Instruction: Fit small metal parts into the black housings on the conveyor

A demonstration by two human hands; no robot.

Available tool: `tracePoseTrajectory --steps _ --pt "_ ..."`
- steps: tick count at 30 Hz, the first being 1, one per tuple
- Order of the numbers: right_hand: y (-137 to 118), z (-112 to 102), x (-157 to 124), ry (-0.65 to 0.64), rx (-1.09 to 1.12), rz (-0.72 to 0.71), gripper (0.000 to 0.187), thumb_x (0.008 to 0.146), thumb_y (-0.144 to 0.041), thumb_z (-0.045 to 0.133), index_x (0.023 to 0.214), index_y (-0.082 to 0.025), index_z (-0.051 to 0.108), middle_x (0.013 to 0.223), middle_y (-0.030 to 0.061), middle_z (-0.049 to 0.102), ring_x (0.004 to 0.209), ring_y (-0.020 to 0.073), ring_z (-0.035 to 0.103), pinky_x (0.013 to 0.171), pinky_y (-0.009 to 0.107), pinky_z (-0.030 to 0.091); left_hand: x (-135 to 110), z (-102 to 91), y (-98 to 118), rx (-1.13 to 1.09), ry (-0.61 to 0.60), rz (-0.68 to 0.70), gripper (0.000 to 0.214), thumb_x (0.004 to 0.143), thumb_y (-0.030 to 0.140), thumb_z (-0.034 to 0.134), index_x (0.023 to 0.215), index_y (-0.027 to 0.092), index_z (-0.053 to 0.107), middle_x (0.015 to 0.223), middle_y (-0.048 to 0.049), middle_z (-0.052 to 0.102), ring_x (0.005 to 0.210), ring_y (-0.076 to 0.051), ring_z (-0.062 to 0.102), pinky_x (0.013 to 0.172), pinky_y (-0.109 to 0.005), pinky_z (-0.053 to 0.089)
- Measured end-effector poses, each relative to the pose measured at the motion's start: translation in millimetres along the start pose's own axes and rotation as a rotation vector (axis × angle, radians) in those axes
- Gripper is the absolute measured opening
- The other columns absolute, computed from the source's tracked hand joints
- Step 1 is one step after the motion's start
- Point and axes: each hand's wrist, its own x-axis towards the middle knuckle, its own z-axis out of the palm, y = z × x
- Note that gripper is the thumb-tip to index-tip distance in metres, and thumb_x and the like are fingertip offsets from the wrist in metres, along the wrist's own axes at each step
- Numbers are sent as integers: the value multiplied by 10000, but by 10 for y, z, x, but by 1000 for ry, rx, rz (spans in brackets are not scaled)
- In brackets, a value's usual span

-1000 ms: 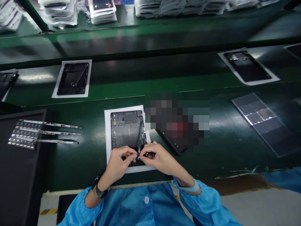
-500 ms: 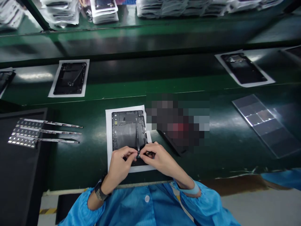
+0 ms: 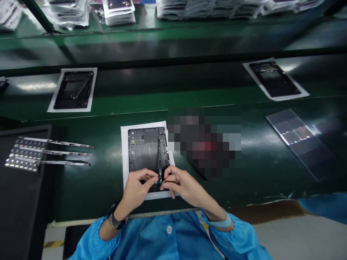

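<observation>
An open black tablet housing (image 3: 145,150) lies on a white sheet (image 3: 125,159) in front of me on the green bench. A thin dark flex cable (image 3: 159,155) runs down its right side. My left hand (image 3: 137,189) and my right hand (image 3: 180,184) meet at the housing's near edge, fingertips pinching the cable's lower end (image 3: 160,177). Both hands cover the near part of the housing. I wear blue sleeves and a watch on the left wrist.
Several flex strips (image 3: 40,153) lie on a dark tray at the left. Two more housings on white sheets (image 3: 73,90) (image 3: 273,78) sit on the conveyor behind. A grey panel sheet (image 3: 300,139) lies at the right. Stacks of bagged parts (image 3: 119,12) line the far shelf.
The flex cable has swung from slanted to nearly straight along the housing's right side. My fingers shifted slightly at its lower end. The conveyor housings drifted left.
</observation>
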Motion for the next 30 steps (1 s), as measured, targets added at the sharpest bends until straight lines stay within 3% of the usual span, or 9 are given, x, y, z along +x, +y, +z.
tracePoseTrajectory --steps 6,10,14,17,30 --pt "-2 -48 -36 -11 -75 2 151 899 -292 563 910 -236 423 750 -18 728 404 79 420 388 205 293 0 -3 11 38 -12 27 94 775 220 669 747 182 750 687 -28 735 622 -166 665 627 -254 534" --pt "-8 -89 -98 -4 -108 -91 117 958 -326 517 961 -218 472 823 17 718 537 100 519 505 226 408 6 -8 -4 41 -11 4 102 778 242 676 758 177 753 692 -36 740 637 -178 674 633 -263 540" --pt "40 -76 -102 2 76 16 316 874 -485 658 914 -205 518 870 46 727 666 166 689 535 252 499 8 0 -11 25 -17 2 108 771 241 674 757 175 759 705 -38 747 633 -174 673 624 -256 531" --pt "76 -50 -79 39 146 80 400 773 -537 758 852 -182 592 795 49 730 758 219 734 588 277 546 8 8 -11 17 -13 7 113 771 242 671 753 175 760 705 -37 747 635 -172 671 630 -255 528" --pt "95 18 -37 130 148 82 420 744 -561 767 801 -175 613 713 42 725 688 213 735 496 234 479 -4 52 -39 7 -28 -23 104 773 211 672 752 171 766 686 -31 746 631 -165 680 623 -239 521"
